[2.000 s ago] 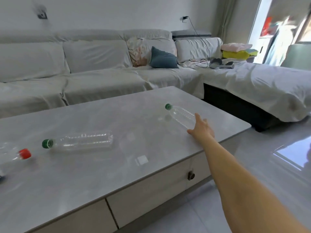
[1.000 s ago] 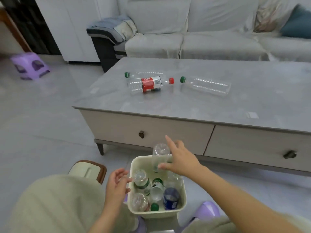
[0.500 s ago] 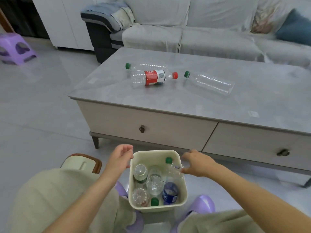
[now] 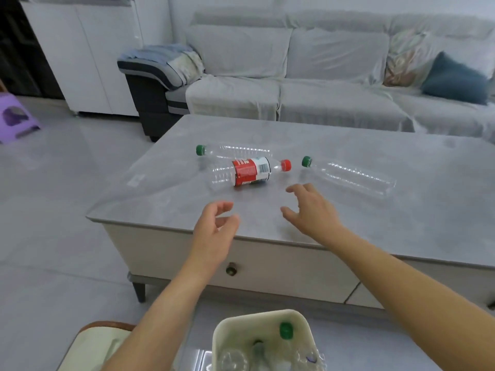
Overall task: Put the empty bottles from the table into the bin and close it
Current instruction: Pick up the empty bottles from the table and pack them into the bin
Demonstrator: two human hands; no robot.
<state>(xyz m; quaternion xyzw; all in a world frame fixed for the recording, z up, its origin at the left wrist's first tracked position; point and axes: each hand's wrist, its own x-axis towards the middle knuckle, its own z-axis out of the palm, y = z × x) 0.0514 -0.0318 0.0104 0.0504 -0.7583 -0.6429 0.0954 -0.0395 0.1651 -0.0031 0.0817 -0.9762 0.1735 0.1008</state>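
Observation:
Three empty clear bottles lie on the grey table [image 4: 348,226]: a red-labelled bottle with a red cap [image 4: 250,171], a green-capped bottle [image 4: 233,150] just behind it, and another green-capped bottle [image 4: 351,176] to the right. My left hand [image 4: 215,227] hovers over the table's front edge, fingers apart and empty. My right hand [image 4: 310,210] reaches over the table just short of the red-labelled bottle, open and empty. The cream bin [image 4: 241,325] stands on the floor below, with several bottles inside.
The bin's lid [image 4: 91,346], cream with a brown rim, lies on the floor at lower left. A grey sofa [image 4: 308,84] runs behind the table, a purple stool [image 4: 16,119] stands far left, and a white cabinet [image 4: 88,54] is at the back.
Both hands have risen from the bin to above the table's front. The bottle held by my right hand now lies in the bin. The view has tilted up.

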